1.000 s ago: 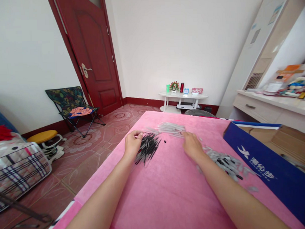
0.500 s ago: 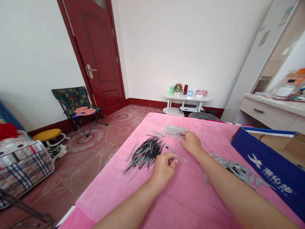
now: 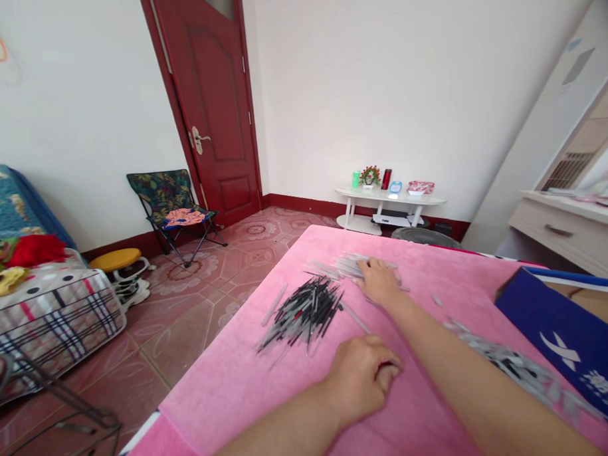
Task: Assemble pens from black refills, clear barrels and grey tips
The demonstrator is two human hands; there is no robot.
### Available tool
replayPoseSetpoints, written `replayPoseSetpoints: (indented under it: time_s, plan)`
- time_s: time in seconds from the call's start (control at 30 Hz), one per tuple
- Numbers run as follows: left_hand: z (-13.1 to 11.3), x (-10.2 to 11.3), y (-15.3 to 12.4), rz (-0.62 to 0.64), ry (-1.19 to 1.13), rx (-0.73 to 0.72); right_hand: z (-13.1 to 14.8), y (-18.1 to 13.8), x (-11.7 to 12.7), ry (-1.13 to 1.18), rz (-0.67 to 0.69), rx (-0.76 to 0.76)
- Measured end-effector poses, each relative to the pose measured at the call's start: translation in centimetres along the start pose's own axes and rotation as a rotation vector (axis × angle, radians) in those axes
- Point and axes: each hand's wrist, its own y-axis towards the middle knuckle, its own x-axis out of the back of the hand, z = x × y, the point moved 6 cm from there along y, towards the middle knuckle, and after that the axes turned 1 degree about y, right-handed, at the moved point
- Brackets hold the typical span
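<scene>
Blue box [image 3: 529,306] cut off, palm of left hand [image 3: 362,375] hidden, right hand [image 3: 382,283] covering some pale tubes [image 3: 346,264]

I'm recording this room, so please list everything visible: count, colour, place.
cloth: one, pink, foreground
dark rods: many, black and grey, on cloth
pale rods: many, whitish, beyond dark rods
box: one, blue, right
small pieces: many, grey and black, beside box
door: one, red, back left
chair: one, dark patterned, by door
stool: one, yellow, beside chair
shoes: count unclear, white, below stool
plaid bundle: one, multicoloured, left
side table: one, white, back wall
plant: one, red and green, on side table
cylinders: two, green and red, beside plant
drawer unit: one, cream, right
left hand: one, bare, over cloth
right hand: one, bare, at pale rods
</scene>
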Motion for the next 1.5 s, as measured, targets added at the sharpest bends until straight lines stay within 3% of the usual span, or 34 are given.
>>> replayPoseSetpoints:
  time_s: [0.4, 0.63, 0.73, 0.9, 0.97, 1.13, 1.27, 1.5]
  plan:
    - [-0.1, 0.1, 0.0, 0.002, 0.005, -0.003, 0.2, -5.5, 2.3, 0.006, 0.036, 0.026]
    - [0.0, 0.3, 0.0, -0.03, -0.094, 0.009, 0.1, -9.7, 5.3, 0.154, -0.203, -0.123]
    - [0.6, 1.4, 0.2, -0.184, -0.247, 0.119, -0.2, -10.5, 5.9, 0.406, -0.242, -0.16]
    - [1.8, 5.3, -0.1, -0.603, -0.492, 0.265, 1.9, -10.8, 7.6, 0.788, -0.222, 0.091]
    - [2.4, 6.3, 0.0, -0.648, -0.583, 0.275, 3.1, -11.0, 8.3, 0.82, -0.216, 0.163]
    - [4.8, 7.4, 0.4, -0.619, -0.82, 0.362, 5.4, -11.6, 7.9, 0.87, -0.173, 0.222]
    - [5.9, 9.2, 0.4, -0.764, -1.018, 0.325, 8.0, -12.5, 6.6, 0.881, -0.061, 0.343]
    - [6.0, 11.7, 0.0, -0.957, -1.138, 0.268, 12.8, -14.4, 6.8, 0.504, -0.018, 0.603]
